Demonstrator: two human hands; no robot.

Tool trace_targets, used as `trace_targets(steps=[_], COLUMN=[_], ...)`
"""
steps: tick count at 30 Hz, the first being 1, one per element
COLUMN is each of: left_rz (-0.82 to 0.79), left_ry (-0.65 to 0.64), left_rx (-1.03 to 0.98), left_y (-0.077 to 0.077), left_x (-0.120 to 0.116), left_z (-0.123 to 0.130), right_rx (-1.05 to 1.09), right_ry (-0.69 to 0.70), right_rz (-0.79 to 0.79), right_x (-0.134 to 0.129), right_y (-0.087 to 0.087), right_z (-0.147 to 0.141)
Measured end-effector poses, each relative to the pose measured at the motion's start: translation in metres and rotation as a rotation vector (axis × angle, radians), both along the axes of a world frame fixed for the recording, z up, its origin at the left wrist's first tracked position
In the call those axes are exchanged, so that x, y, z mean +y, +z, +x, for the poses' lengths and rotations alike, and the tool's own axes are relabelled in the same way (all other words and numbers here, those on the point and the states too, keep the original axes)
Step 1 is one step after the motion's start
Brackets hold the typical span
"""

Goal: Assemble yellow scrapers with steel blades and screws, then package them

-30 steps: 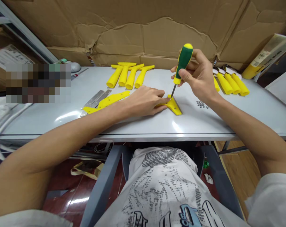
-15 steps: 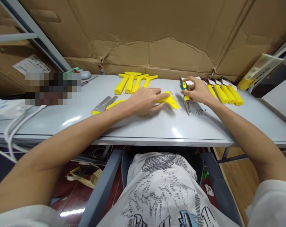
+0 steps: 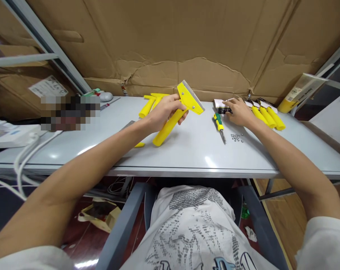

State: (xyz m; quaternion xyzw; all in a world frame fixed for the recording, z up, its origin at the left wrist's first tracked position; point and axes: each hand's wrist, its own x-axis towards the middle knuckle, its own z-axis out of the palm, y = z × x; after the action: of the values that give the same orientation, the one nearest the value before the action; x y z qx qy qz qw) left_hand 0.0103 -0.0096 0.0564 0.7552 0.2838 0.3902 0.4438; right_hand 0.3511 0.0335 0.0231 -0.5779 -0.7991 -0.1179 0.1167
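My left hand is closed around the neck of a yellow scraper, raised above the table. The scraper's wide head, with two screws and a metal blade edge, points up and right. My right hand reaches over a small black-and-white packet at the back, fingers spread at its right side; whether they touch it I cannot tell. Just in front lies a green-and-yellow screwdriver, its tip toward me. Small loose screws are scattered to its right.
Several yellow scrapers lie at the back right, beside a yellow-labelled clear box. More yellow handles rest behind my left hand. A metal plate and a yellow part are partly hidden by my left forearm. Cardboard stands behind the table.
The scraper under my left hand is now lifted and tilted with its head up. My right hand has let go of the screwdriver, now lying on the table, and moved slightly right.
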Motion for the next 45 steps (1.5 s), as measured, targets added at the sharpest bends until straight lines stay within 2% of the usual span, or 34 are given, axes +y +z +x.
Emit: trace_targets(steps=[5, 8, 11, 20, 30, 35, 39, 45], left_rz=[0.117, 0.2, 0.207, 0.116, 0.048, 0.069, 0.117, 0.236], left_ry=[0.065, 0.09, 0.103, 0.077, 0.042, 0.059, 0.139, 0.222], left_rx=[0.024, 0.062, 0.044, -0.068, -0.133, -0.124, -0.15, -0.295], left_y=[-0.001, -0.001, -0.002, -0.005, -0.003, -0.003, -0.002, -0.003], left_x=[-0.005, -0.008, -0.01, -0.014, -0.012, -0.012, -0.009, 0.009], left_z=[0.001, 0.0, 0.0, 0.004, 0.004, 0.004, 0.004, 0.0], right_rx=[-0.067, -0.076, -0.084, -0.019, -0.027, -0.051, -0.05, 0.009], right_ry=[0.094, 0.129, 0.147, 0.002, -0.034, -0.015, 0.001, 0.014], right_rz=[-0.044, -0.019, -0.011, 0.115, 0.106, 0.143, 0.166, 0.12], right_x=[0.015, 0.02, 0.019, 0.01, 0.003, 0.002, -0.001, -0.005], right_y=[-0.012, -0.013, -0.012, -0.005, 0.005, 0.005, 0.007, 0.014], right_z=[0.017, 0.019, 0.018, 0.01, 0.003, 0.001, -0.001, -0.004])
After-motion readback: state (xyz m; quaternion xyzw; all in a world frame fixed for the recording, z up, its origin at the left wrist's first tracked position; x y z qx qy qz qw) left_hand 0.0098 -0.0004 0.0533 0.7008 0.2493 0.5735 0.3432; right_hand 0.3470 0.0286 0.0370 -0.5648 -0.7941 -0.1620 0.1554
